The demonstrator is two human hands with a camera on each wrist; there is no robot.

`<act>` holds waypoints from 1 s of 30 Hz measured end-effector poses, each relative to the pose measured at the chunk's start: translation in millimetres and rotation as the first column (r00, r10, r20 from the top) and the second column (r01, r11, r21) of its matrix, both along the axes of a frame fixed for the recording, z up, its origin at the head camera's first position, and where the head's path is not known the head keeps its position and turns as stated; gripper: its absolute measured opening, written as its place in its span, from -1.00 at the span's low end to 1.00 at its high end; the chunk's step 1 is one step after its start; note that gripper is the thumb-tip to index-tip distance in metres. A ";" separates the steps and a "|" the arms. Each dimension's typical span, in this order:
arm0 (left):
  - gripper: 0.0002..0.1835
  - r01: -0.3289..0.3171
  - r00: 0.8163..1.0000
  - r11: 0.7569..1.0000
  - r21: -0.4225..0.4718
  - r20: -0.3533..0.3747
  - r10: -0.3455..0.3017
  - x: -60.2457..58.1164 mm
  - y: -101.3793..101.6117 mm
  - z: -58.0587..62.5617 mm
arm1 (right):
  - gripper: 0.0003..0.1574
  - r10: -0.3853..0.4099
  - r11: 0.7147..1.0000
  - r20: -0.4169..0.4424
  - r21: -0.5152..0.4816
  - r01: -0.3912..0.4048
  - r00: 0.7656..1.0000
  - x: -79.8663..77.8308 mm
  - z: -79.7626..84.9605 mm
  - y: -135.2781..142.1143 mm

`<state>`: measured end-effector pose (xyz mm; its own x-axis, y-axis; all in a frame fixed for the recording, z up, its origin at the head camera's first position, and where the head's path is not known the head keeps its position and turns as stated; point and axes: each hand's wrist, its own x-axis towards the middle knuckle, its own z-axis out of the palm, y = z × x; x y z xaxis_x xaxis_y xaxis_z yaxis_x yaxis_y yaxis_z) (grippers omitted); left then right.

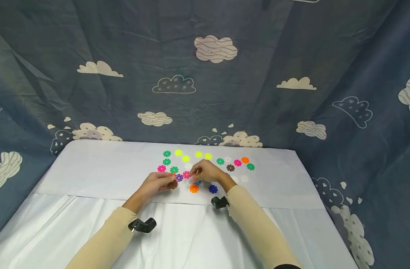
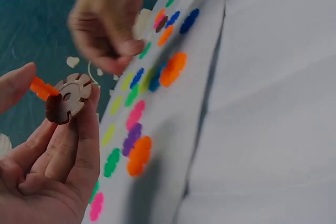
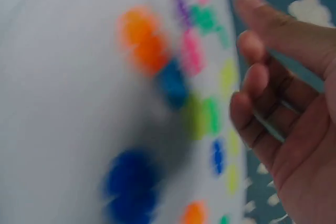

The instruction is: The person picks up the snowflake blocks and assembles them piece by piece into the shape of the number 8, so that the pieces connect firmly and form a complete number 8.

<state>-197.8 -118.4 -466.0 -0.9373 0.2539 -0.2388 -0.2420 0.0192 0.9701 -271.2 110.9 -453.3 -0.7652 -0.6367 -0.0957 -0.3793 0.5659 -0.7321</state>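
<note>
My left hand (image 1: pixel 155 183) pinches a brown notched plastic disc (image 2: pixel 79 94) between thumb and fingers, raised over the table. An orange disc (image 2: pixel 43 88) stands edge-on against it near the thumb, beside another brown piece (image 2: pixel 53 108) set crosswise. My right hand (image 1: pixel 206 171) hovers over the scattered discs, its fingers loosely bent; the right wrist view shows nothing held in it. Below the hands lie a purple disc (image 1: pixel 179 178), a pink disc (image 1: pixel 186 175), an orange disc (image 1: pixel 193 188) and a blue disc, partly hidden by the right hand. A dark blue disc (image 1: pixel 213 189) lies near the right wrist.
Lime discs (image 1: pixel 198 154) lie toward the back of the white table (image 1: pixel 107 168). Green discs (image 1: pixel 166 161) and a pink one are at the left; brown, pink, orange, green and white discs spread right. A dark cloud-patterned curtain (image 1: pixel 134 74) hangs behind.
</note>
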 end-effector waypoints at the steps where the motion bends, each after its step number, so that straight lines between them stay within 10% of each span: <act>1: -0.54 -0.006 1.000 1.000 0.018 0.008 0.006 0.4 -0.8 -1.8 | -0.84 -0.003 1.000 0.011 0.030 0.003 1.000 1.2 -5.9 3.1; 19: -0.50 -0.018 1.000 0.998 0.062 0.004 0.018 -1.6 0.4 -4.9 | -0.70 -0.031 0.985 -0.016 0.168 0.033 0.999 12.9 -27.0 8.4; 30: -0.54 -0.055 0.998 0.997 0.048 0.011 0.055 -0.7 2.8 -1.5 | -0.83 -0.068 0.987 0.125 -0.134 0.085 0.990 11.6 -28.5 11.9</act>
